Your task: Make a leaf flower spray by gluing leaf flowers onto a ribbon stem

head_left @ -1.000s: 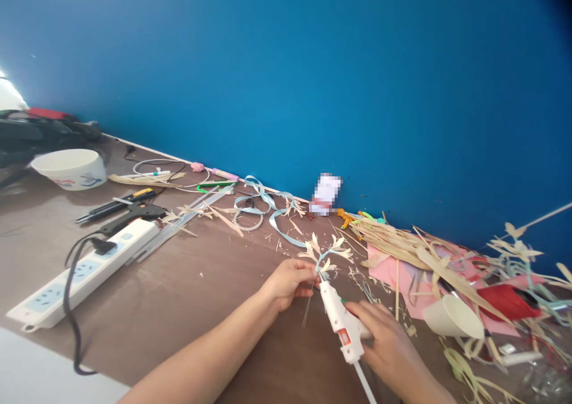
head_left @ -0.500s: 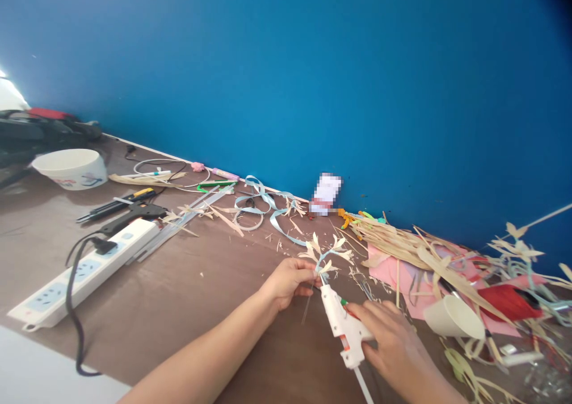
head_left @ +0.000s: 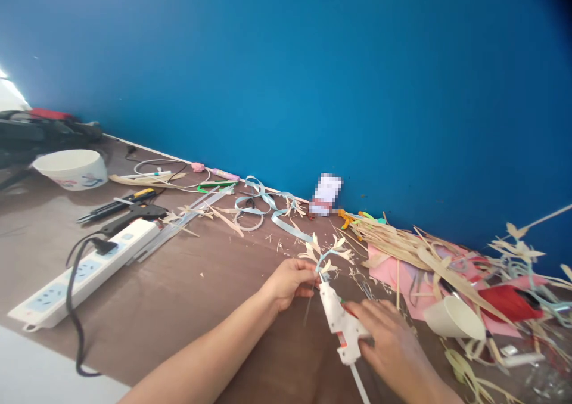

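Between the fingertips of my left hand [head_left: 292,282] is a small artificial flower sprig [head_left: 322,258], its cream petals spread upward and its stem wrapped in light blue ribbon. Thin wires hang down below those fingers. My right hand [head_left: 388,332] is closed around a white hot glue gun [head_left: 342,323], a glue stick [head_left: 358,383] sticking out of its back end. The gun's nozzle points up at the stem beside my left fingertips; whether it touches the stem I cannot tell. A light blue ribbon [head_left: 289,230] curls on the table behind the sprig.
At left lie a white power strip [head_left: 134,240] with a black plug, a black glue gun [head_left: 134,213], clear glue sticks [head_left: 179,224] and a white bowl [head_left: 74,168]. Dried strips [head_left: 388,237], a tipped paper cup [head_left: 453,317] and a red spool [head_left: 509,301] crowd the right. A blue wall [head_left: 286,82] rises behind.
The glue gun has shifted slightly left and up, its rear end swinging left, with my right hand following. My left hand and the sprig stay almost still.
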